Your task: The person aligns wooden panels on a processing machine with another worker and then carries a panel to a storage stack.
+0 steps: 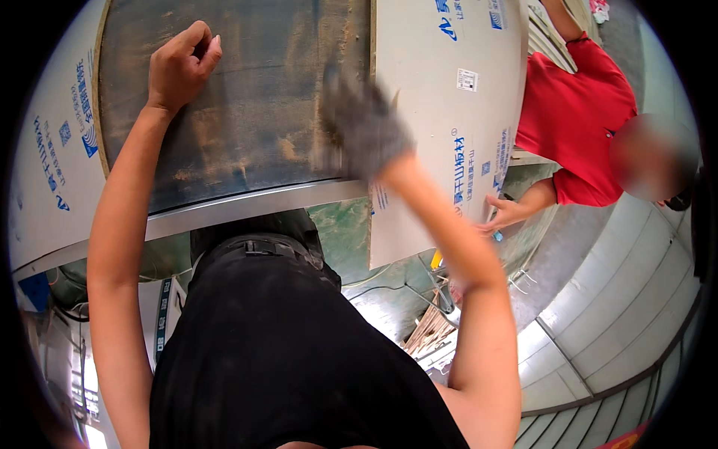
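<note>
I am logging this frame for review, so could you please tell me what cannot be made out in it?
Head view:
- Right hand: motion blur over the grey glove hides its grip and whether it holds anything.
- Left hand: curled on the dark work surface; its palm side is hidden.
- Pale board: its top is cut off by the picture's edge.
- Co-worker's hand: the small item by it is too small to identify.

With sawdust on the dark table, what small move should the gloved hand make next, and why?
Probably another short sweep toward the table's metal edge. The gloved right hand is blurred over the dark table top, where pale sawdust lies in patches. The bare left hand rests as a loose fist on the surface.
</note>
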Motion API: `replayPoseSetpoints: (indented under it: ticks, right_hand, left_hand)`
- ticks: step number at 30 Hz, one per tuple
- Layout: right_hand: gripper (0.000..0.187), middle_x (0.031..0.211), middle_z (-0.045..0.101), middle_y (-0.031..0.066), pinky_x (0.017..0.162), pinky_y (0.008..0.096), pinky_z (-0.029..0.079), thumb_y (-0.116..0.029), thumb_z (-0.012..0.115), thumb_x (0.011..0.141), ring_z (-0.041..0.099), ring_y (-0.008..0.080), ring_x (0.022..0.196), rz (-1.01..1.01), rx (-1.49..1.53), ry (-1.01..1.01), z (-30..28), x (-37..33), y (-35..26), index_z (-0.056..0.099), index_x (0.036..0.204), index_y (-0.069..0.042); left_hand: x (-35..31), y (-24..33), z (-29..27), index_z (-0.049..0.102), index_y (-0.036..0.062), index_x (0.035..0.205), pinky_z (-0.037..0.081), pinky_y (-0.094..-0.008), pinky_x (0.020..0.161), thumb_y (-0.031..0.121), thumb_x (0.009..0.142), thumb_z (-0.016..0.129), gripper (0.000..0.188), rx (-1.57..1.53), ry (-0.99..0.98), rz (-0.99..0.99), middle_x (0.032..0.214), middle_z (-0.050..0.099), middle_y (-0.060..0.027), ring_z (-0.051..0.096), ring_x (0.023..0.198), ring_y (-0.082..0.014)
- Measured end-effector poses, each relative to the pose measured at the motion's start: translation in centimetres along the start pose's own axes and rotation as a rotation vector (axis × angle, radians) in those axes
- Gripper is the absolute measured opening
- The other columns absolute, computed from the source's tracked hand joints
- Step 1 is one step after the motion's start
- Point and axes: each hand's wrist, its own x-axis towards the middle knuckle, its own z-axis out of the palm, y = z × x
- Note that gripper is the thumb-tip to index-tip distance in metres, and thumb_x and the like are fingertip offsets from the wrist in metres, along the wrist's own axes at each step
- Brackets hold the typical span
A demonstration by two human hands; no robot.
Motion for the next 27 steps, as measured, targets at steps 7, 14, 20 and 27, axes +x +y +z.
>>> replayPoseSetpoints:
  ticks: [7, 14, 20, 27]
  right_hand:
    - [0.075, 0.161, 0.032, 0.0145, 0.124, 0.0543, 0.017, -0.052, 0.057, 0.095, 0.027, 0.0304, 0.151, 0.039, 0.544, -0.481, 8.7, -35.3, -24.6, 0.038, 0.153, -0.008]
    - [0.059, 0.149, 0.049, 0.0144, 0.116, 0.0521, 0.035, -0.040, 0.064, 0.093, 0.044, 0.0372, 0.141, 0.492, 0.759, 0.514, 7.1, -28.9, -20.2, 0.053, 0.141, -0.007]
    - [0.052, 0.142, 0.056, 0.0171, 0.114, 0.0480, 0.038, -0.042, 0.059, 0.099, 0.051, 0.0364, 0.134, 0.664, 0.541, 0.822, 12.4, -23.4, -6.5, 0.057, 0.136, -0.006]
    - [0.057, 0.133, 0.061, 0.0215, 0.112, 0.0471, 0.039, -0.045, 0.066, 0.093, 0.054, 0.0379, 0.128, 0.900, 0.567, 0.893, 17.4, -26.9, 1.1, 0.060, 0.130, -0.002]
  left_hand:
    - [0.0, 0.0, 0.1, 0.054, 0.0085, 0.082, 0.052, -0.0343, 0.061, 0.022, 0.093, 0.066, 0.022, -0.004, 0.019, 0.011, 0.069, 0.061, -0.0068, 0.061, 0.062, -0.0252]
    - [0.0, -0.3, 0.7, 0.060, 0.0057, 0.082, 0.049, -0.0291, 0.062, 0.019, 0.096, 0.067, 0.020, -0.060, 0.087, 0.040, 0.067, 0.054, -0.0079, 0.054, 0.061, -0.0152]
    - [1.4, 14.5, 6.0, 0.067, 0.0090, 0.114, 0.058, -0.0318, 0.080, 0.014, 0.093, 0.069, 0.021, -0.246, -0.173, 0.502, 0.105, 0.072, -0.0074, 0.071, 0.091, -0.0211]
    - [-0.2, 27.3, 16.6, 0.040, 0.0219, 0.155, 0.015, -0.0407, 0.127, 0.050, 0.104, 0.042, 0.059, 0.165, -0.689, 1.142, 0.164, 0.030, -0.0027, 0.022, 0.153, -0.0249]
